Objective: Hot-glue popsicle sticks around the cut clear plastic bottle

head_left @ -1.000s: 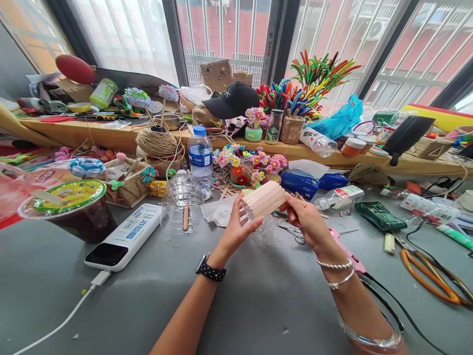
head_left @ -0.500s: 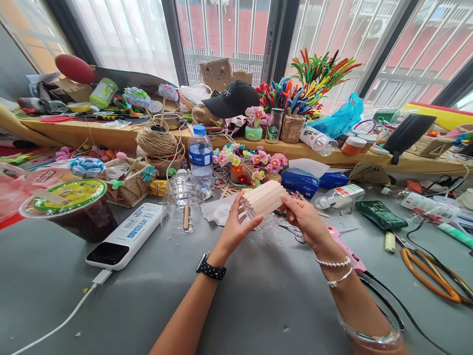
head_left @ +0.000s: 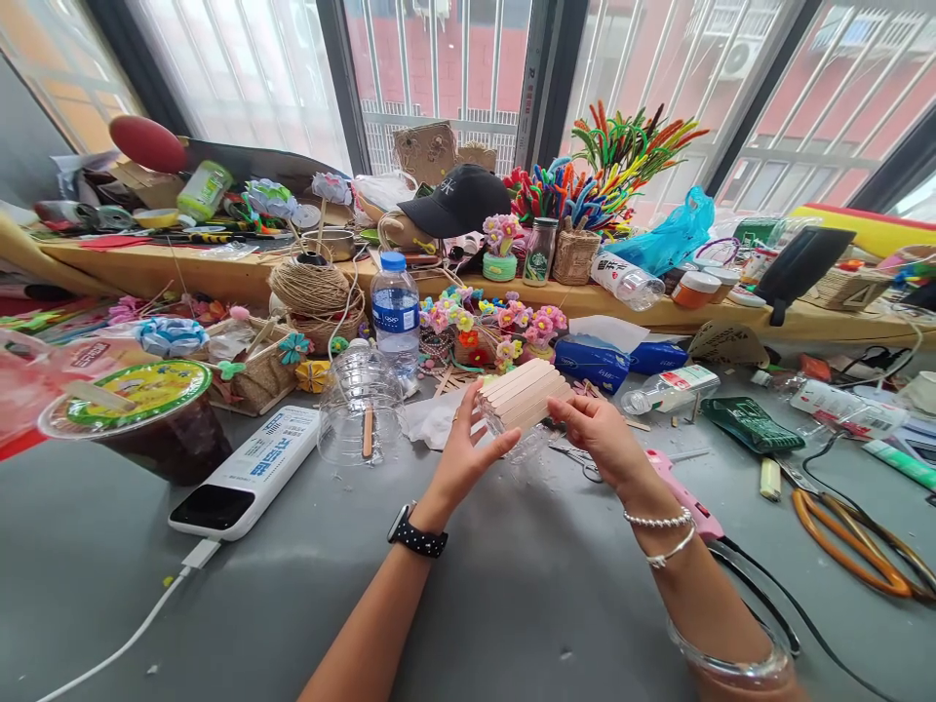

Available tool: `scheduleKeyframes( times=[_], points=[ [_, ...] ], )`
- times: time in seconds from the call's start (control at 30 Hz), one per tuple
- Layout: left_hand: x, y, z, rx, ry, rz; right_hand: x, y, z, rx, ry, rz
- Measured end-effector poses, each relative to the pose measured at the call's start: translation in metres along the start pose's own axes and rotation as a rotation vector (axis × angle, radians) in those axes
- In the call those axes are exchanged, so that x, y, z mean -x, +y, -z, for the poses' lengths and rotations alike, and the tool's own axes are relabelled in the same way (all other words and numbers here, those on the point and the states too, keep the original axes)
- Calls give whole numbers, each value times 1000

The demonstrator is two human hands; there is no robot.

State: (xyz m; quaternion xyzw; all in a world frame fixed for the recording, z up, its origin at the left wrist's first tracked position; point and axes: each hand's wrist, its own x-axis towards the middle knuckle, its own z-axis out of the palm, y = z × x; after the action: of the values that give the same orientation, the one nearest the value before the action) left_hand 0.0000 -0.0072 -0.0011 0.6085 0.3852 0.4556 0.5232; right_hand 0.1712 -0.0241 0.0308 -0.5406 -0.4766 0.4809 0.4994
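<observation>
- Above the table, the stick-covered piece is cradled in the left hand's half-open grip.
- Its edge is pinched by the right hand, apparently for aligning.
- Steady support seems called for next.

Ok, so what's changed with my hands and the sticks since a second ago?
Your right hand has shifted slightly left at the right end of the stick-covered piece. Your left hand still holds the other end; the blue-capped bottle stayed put.
</observation>
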Motion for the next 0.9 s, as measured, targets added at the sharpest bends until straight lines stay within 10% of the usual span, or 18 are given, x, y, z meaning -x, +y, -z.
scheduleKeyframes(
  times=[0.9],
  points=[
    [1,-1,4,-222,-4,-185,-2,0,6,47,56,139]
  ],
)
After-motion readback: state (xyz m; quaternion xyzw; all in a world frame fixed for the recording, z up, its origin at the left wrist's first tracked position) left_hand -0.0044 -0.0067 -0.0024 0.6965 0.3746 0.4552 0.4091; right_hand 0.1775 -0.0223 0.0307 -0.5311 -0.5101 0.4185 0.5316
